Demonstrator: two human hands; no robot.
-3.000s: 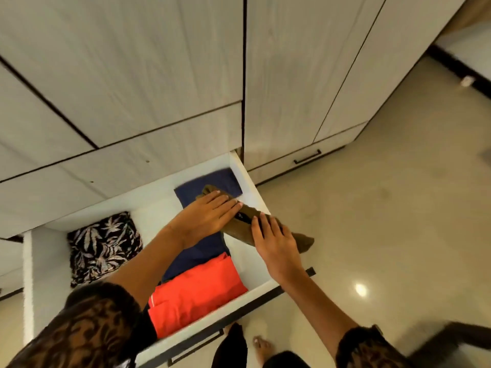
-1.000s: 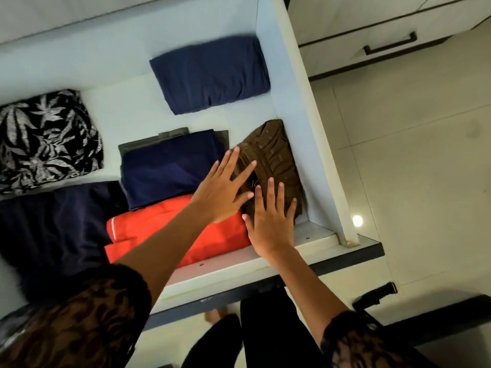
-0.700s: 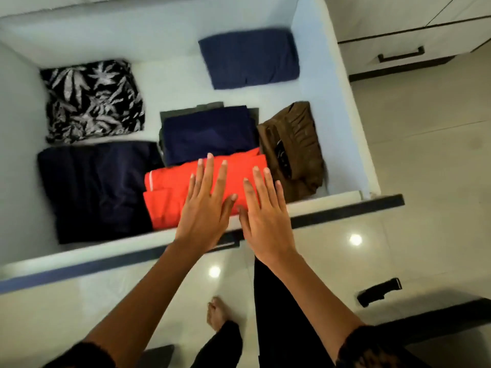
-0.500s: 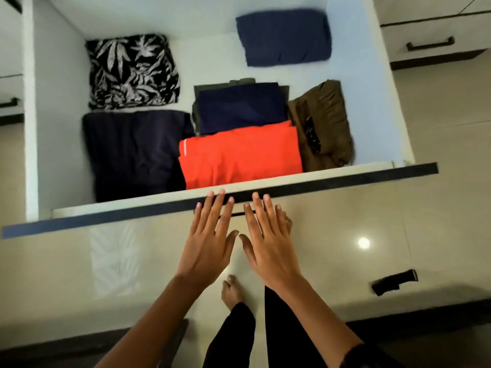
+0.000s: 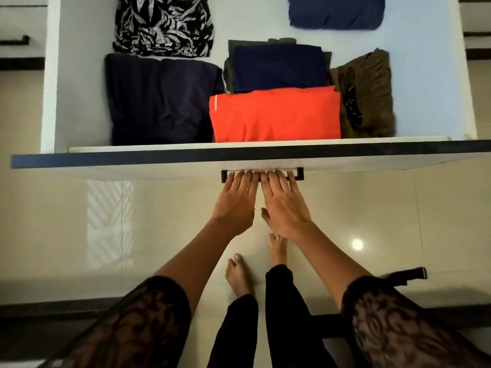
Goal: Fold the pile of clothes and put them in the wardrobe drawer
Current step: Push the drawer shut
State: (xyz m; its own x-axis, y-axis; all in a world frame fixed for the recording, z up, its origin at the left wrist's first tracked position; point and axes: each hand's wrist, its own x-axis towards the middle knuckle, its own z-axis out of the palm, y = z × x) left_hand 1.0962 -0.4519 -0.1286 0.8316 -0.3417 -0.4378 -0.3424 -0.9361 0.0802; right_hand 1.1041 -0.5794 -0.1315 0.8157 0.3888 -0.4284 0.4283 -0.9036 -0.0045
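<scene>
Black lace covers the person's two sleeves [image 5: 138, 328], and two bare feet [image 5: 237, 274] stand on glossy beige floor tiles [image 5: 79, 235]. Beyond them the left hand [image 5: 235, 201] and right hand [image 5: 284, 205] reach out side by side, touching each other. Their fingers are stretched straight, with the tips against the single black handle [image 5: 299, 173] on the drawer front. Neither hand curls round anything.

The white drawer [image 5: 239, 155] stands pulled out, and seven folded clothes lie inside it. Nearest the front sit three in a row:
- a large dark navy piece [image 5: 159, 99] on the left
- an orange-red piece [image 5: 275, 115] in the middle, its long side running along the drawer front
- a crumpled brown piece [image 5: 369, 96] by the right wall, its long side running front to back

Behind the orange one a navy piece [image 5: 279, 67] rests on an olive piece [image 5: 228, 73], whose edges peek out. Farthest back lie a black-and-white leaf-print piece [image 5: 163, 23] on the left and a blue piece [image 5: 334, 11] on the right, well apart.
</scene>
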